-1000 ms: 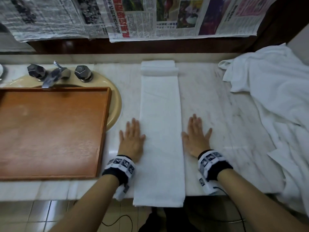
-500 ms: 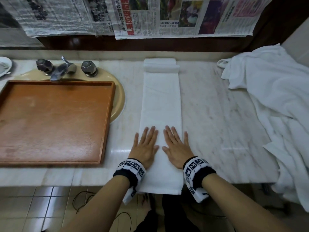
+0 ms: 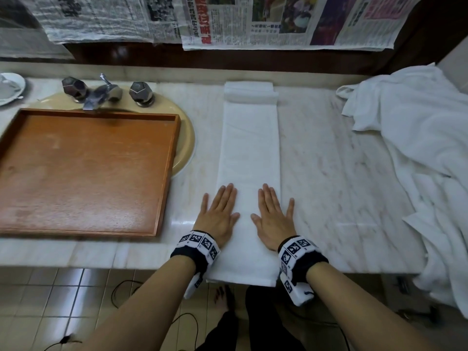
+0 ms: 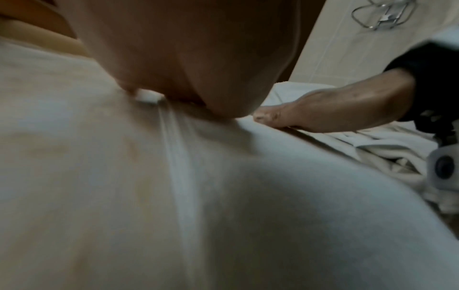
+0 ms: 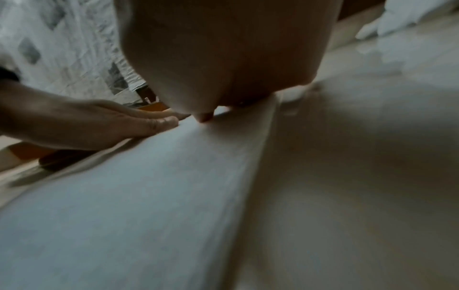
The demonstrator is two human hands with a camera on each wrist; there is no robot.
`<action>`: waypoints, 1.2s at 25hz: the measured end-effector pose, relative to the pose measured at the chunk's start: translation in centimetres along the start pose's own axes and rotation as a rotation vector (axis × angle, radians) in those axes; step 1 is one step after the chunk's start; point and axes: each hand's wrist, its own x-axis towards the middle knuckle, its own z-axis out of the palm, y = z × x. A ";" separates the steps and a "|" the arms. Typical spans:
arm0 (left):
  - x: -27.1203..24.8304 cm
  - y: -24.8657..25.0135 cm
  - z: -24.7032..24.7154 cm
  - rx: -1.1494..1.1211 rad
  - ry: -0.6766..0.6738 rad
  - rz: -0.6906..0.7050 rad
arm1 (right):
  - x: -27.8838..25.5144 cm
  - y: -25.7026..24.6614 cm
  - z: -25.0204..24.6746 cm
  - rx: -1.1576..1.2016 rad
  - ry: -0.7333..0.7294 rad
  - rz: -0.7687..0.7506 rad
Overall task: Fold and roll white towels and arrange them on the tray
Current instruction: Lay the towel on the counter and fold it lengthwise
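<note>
A: Tray (image 3: 167, 173) sits bare on the left. Left hand (image 3: 218, 217) and right hand (image 3: 272, 219) have slid apart since half a second ago, smoothing before the roll!

B: Fingers flat, spread, gripping nothing; the folded towel (image 3: 249, 153) stretches away under both palms, far end rolled.

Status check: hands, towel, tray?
Left hand and right hand flat, pressing the near end of the towel. Towel folded into a long strip, far end rolled. Tray holds no towels. Nothing in the way.
</note>
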 end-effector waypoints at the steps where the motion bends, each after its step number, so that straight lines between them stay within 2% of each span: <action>1: 0.3 -0.2 -0.1 0.013 -0.008 -0.029 | 0.4 0.4 -0.3 -0.008 -0.008 0.004; 4: 1.6 0.1 -1.0 0.024 -0.048 -0.054 | 2.1 0.9 -1.5 -0.005 -0.047 -0.020; 8: 6.3 -0.2 -4.2 0.058 -0.138 -0.123 | 6.1 1.4 -4.8 -0.011 -0.066 -0.016; 10: 7.7 0.0 -5.8 0.075 -0.152 -0.143 | 6.9 0.8 -6.1 -0.016 -0.033 -0.008; 12: 6.4 1.1 -5.5 0.062 -0.111 -0.125 | 5.4 -0.4 -5.5 -0.028 0.008 -0.038; 16: -1.2 1.4 0.5 0.088 0.020 0.008 | -0.9 0.5 0.8 -0.082 0.084 -0.163; 18: -2.3 -0.5 1.6 0.038 0.079 -0.076 | -1.5 2.4 2.2 -0.074 0.159 -0.080; 20: -2.4 -2.1 1.4 0.060 0.086 -0.173 | -1.6 3.4 2.0 -0.061 0.174 0.053; 21: -2.3 -2.5 1.0 0.079 0.085 -0.184 | -1.7 3.2 1.8 -0.049 0.207 0.073; 22: -2.3 -2.7 0.5 0.070 0.097 -0.187 | -2.0 2.7 1.5 -0.011 0.269 0.031; 24: -3.2 -2.6 -0.2 -0.062 0.219 -0.209 | -3.0 1.5 1.5 0.160 0.377 -0.237; 26: -4.1 -2.7 -0.5 -0.300 0.346 -0.345 | -4.2 0.5 1.9 0.350 0.283 -0.427; 28: -4.9 -2.6 -0.7 -0.597 0.294 -0.538 | -4.5 0.3 2.4 0.404 0.183 -0.466; 30: -5.8 -2.4 -0.7 -0.822 0.185 -0.637 | -4.3 0.1 2.7 0.457 0.244 -0.437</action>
